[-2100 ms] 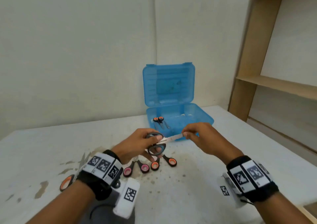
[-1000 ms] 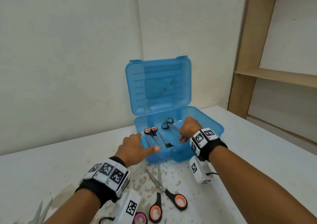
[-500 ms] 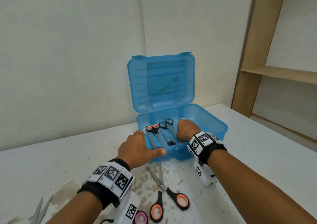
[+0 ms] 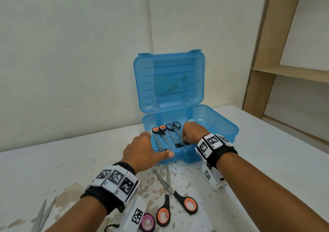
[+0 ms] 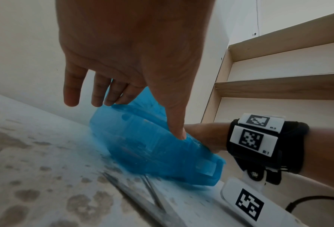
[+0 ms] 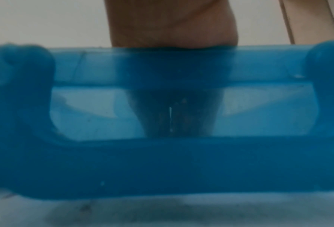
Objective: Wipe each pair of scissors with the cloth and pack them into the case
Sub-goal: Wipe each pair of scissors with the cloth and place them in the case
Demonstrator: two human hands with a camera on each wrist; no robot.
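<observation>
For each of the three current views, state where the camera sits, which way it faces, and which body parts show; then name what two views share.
Head: worn high, facing forward and down at the open blue case on the table; both forearms, left hand and right hand show.
Left wrist: under the palm, facing along the fingers to the case; the right wristband shows too.
Right wrist: low, pressed against the case's front wall; only the hand's heel shows.
Shared: all see the case.

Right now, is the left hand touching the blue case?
Touching. The left wrist view shows the left hand with its thumb tip pressed on the blue case rim.
</observation>
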